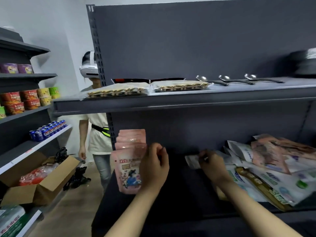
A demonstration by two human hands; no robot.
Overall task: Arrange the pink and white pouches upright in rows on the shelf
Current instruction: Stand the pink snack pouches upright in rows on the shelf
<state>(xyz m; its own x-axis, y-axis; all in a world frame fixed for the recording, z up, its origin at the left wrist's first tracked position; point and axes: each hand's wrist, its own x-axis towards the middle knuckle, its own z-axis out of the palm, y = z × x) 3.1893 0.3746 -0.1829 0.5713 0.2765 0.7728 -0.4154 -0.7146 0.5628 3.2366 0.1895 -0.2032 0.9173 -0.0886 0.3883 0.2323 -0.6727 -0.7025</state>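
Note:
Several pink pouches [127,170] stand upright in a row, one behind another, at the left end of the dark lower shelf [179,194]. My left hand [153,168] rests against the right side of the front pouch, fingers curled round its edge. To the right, my right hand [212,165] pinches the corner of a white pouch [192,161], which looks blurred. A loose heap of white and pink pouches [266,170] lies flat at the right of the same shelf.
The upper shelf [171,100] carries two flat snack packs [119,90] and three spoons [225,79]. A person in a headset [95,134] stands left behind the rack. An open cardboard box [42,182] sits on the floor; side shelves hold bowls and cans.

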